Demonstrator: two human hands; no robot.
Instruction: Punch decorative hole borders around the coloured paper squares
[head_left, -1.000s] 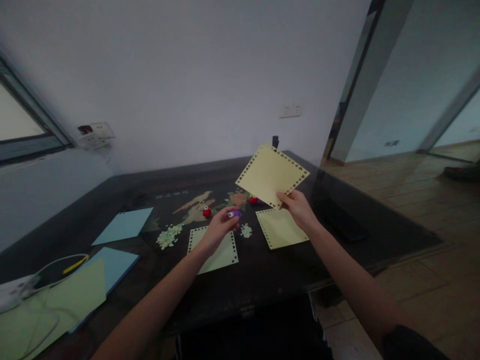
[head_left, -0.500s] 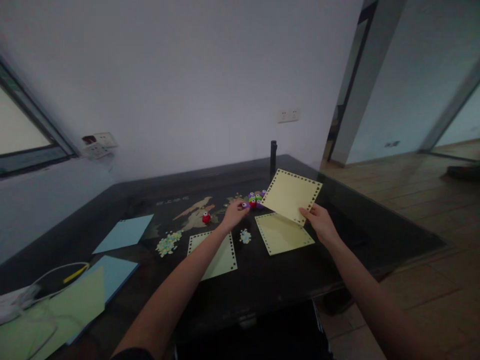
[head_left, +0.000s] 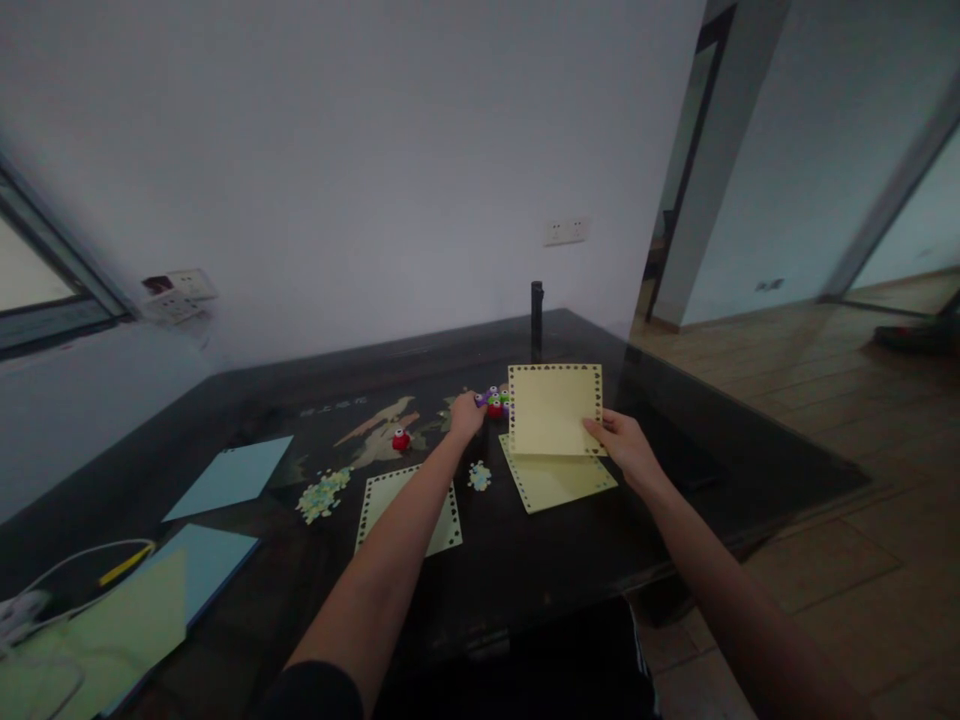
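Note:
My right hand (head_left: pixel 624 442) is closed on the lower right corner of a yellow sheet (head_left: pixel 555 405), thumb in front. Small punched shapes run along the sheet's edges, and it is held up off the table. Beneath it lies another punched yellow sheet (head_left: pixel 551 485). At the cluster of small round paper punches with eyes (head_left: pixel 495 410), my left hand (head_left: pixel 465 414) has its fingers closed on a purple paper punch (head_left: pixel 481 399). The raised sheet hides part of the cluster. A red paper punch (head_left: pixel 401 440) stands apart to the left. Under my left forearm is a pale green punched sheet (head_left: pixel 379 490).
Paper cut-outs form a larger pile (head_left: pixel 322 495) at left and a smaller one (head_left: pixel 479 476) mid-table. Blue sheets (head_left: pixel 232 478), a green sheet (head_left: pixel 112 620), a white cable (head_left: pixel 67 555) and a yellow pen-like object (head_left: pixel 125 565) lie left. A black upright object (head_left: pixel 536 315) stands at the back.
My right hand has turned the raised yellow sheet more upright and level, now in front of part of the cluster. My left hand has brought the purple paper punch up to the cluster.

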